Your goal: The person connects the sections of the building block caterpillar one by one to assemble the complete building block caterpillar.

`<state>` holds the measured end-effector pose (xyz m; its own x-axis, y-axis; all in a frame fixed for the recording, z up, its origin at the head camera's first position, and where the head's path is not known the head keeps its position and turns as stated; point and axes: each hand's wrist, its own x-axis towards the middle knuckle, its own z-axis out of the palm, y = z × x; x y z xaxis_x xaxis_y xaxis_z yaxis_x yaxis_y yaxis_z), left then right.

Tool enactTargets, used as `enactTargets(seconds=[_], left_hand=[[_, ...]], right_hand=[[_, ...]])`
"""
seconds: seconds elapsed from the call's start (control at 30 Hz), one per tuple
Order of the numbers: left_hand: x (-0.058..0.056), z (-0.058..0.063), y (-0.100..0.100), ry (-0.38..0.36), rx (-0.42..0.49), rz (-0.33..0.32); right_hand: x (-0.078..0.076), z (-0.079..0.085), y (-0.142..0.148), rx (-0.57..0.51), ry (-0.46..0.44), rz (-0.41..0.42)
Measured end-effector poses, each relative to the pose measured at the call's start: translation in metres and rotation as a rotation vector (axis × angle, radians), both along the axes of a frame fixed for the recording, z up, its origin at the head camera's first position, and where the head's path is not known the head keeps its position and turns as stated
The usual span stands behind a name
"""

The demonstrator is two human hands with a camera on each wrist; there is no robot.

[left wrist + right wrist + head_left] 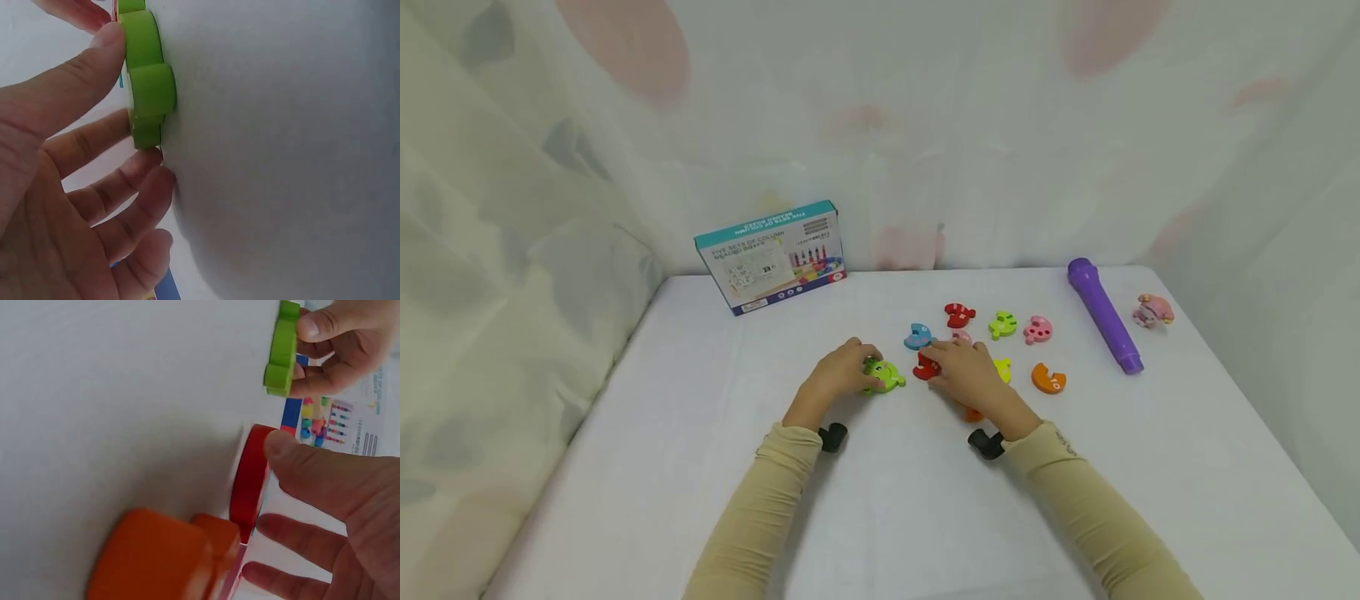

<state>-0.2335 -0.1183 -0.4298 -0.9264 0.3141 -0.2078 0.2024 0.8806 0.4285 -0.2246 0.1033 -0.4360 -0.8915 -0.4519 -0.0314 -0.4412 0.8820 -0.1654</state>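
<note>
Head view: green smiling-face piece, at the fingertips of my left hand; red piece, at the fingertips of my right hand. Carton, beyond my left hand, lettered "FIVE SETS OF COLUMN". Orange piece, right of my right hand, marked "10". Hands angled inward, backs up.

Left wrist view: green piece pinched, thumb against fingers.

Right wrist view: red piece held between thumb and forefinger.

Beyond the left hand, the cardboard box reads "FIVE SETS OF COLUMN BEADED BOXES" on its front and again, upside down, along its teal top edge. Right of the right hand, an orange toy piece bears "10".
</note>
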Motion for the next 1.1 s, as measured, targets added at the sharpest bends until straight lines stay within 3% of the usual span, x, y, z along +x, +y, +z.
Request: enactTargets(seconds=[0.3, 0.5, 0.83, 1.1], left_hand=[[-0.001, -0.002, 0.001, -0.025, 0.123, -0.01], [-0.005, 0.0, -0.002, -0.073, 0.143, -0.026], [-0.013, -0.01, 0.003, -0.079, 0.23, -0.042], [-0.019, -0.016, 0.007, -0.095, 0.286, -0.046]], right_hand=[[0.004, -0.004, -0.006, -0.004, 0.017, 0.031], [0.013, -0.002, -0.01, -0.024, 0.016, 0.042], [0.032, 0.003, -0.024, 0.034, 0.03, 0.02], [0.046, 0.005, -0.038, -0.025, 0.037, -0.032]])
